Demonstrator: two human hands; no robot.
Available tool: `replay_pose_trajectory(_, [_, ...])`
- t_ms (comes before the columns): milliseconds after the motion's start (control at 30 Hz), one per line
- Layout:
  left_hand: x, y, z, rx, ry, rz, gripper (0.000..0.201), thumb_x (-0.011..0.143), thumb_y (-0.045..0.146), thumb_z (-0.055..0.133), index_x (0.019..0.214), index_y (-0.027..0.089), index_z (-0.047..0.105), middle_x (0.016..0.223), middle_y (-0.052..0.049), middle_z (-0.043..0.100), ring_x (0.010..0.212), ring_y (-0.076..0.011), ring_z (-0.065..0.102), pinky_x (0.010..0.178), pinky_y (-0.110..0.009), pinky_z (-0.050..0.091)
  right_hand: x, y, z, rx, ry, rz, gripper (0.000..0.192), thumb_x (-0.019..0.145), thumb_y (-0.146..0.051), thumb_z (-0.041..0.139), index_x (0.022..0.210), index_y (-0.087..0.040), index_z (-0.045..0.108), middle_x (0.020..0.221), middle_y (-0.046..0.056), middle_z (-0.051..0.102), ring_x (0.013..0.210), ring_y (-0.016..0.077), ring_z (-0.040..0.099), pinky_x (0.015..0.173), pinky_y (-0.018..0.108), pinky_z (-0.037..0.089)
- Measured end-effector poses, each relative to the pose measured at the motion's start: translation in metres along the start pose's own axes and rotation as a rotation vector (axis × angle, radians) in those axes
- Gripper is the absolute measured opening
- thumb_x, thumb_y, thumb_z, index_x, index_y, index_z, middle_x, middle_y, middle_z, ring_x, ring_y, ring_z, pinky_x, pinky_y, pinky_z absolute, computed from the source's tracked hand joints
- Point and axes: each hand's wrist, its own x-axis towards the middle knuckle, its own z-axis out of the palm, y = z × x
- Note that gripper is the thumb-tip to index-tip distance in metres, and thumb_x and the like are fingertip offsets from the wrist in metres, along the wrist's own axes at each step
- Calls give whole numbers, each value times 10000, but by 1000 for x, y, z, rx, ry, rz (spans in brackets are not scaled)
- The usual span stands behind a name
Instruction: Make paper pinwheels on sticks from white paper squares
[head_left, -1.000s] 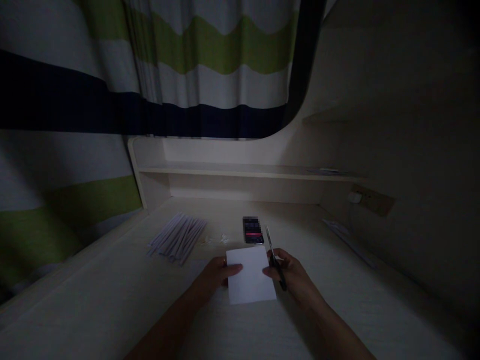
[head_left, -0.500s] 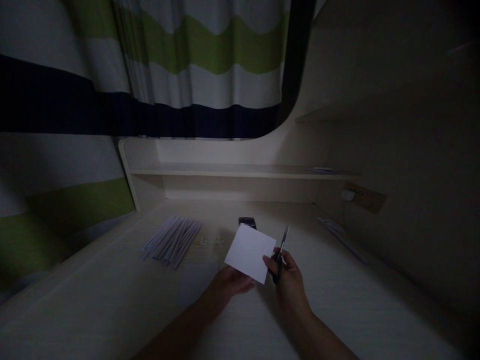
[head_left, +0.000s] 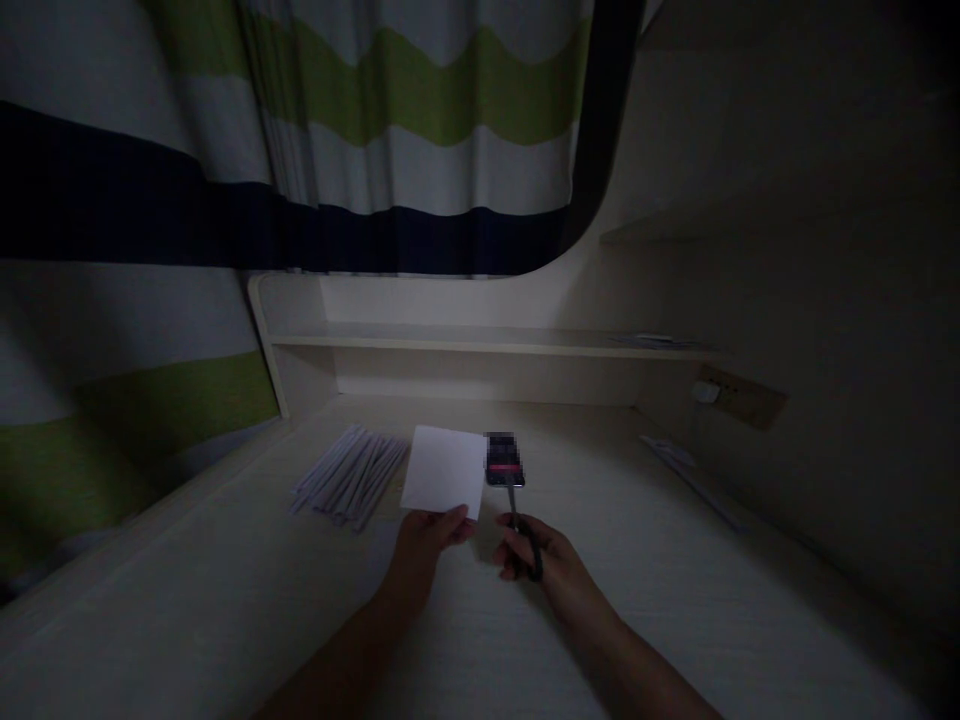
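Dim light, pale tabletop [head_left: 225, 620]. Left hand [head_left: 421, 540] pinches the lower edge of a white paper sheet [head_left: 444, 470], held up off the surface and tilted, fingers closed on its bottom margin. Right hand [head_left: 541, 560] is closed round the handles of the scissors [head_left: 519, 520], blades pointing away toward the sheet's right edge and not touching it; whether the blades are parted cannot be told. Judgement: a clean cut wants the sheet held taut near the cut line, blades opened wide and fed square to the edge, thumb of the holding hand kept clear of the path. Beyond the blade tips lies a phone [head_left: 504, 460], just beside the sheet. Left of that, a pile of paper strips [head_left: 351, 475] lies on the surface. Farther back, a low shelf [head_left: 480, 342], then a striped curtain [head_left: 360, 150].
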Motion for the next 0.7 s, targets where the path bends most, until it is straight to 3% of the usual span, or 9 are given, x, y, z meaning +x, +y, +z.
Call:
replay_pose_trajectory(133, [0,10,-5,7,108,53,209,585,306,676,611,100,648,565,-55,651,564,-143,591,586,-242,442,0,14,5,-113,-187,1,453,631,-488,619,890,-121,559,546,-18,552,414,79,443,432,218,332])
replay_pose_trajectory(300, [1,9,-7,36,193,71,225,557,324,686,582,105,643,565,-61,652,575,-156,597,583,-245,441,-1,22,8,-151,-234,24,481,606,-505,627,897,-128,564,530,-36,514,424,74,428,426,211,332])
replay_pose_trajectory(700, [-2,11,-6,88,114,27,267,593,351,657,622,86,675,636,-108,686,645,-199,633,628,-275,467,-4,11,11,-134,-260,39,463,613,-511,614,879,-134,579,485,-54,463,414,71,383,424,213,316])
